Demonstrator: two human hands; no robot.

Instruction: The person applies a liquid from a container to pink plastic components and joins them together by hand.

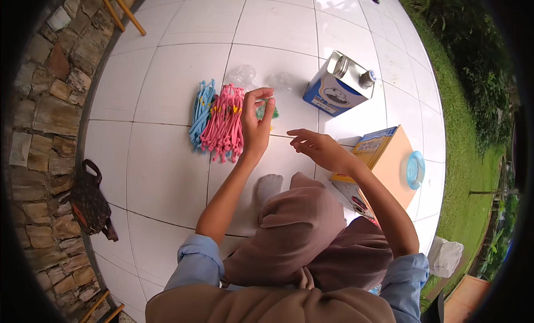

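My left hand (257,123) hovers beside a heap of slim pink pieces with knobbed ends (222,123). Its fingers curve with the thumb held apart, and nothing plainly sits in its grasp. Similar light-blue slim pieces (201,114) lie against the left side of the pink ones. Partly behind my left hand is a small green item (272,109); whether it touches the hand I cannot tell. My right hand (317,148) is over the floor to the right, fingers loosely bent and apart, holding nothing visible. Two clear crumpled plastic pieces (242,75) lie beyond the pink heap.
A blue and silver metal can (339,84) stands at the far right. Nearer, beside my right forearm, is a box with a tan top (392,167), a light-blue round dish (415,170) on it. A brown bag (92,200) rests by the stone wall (55,114) on the left.
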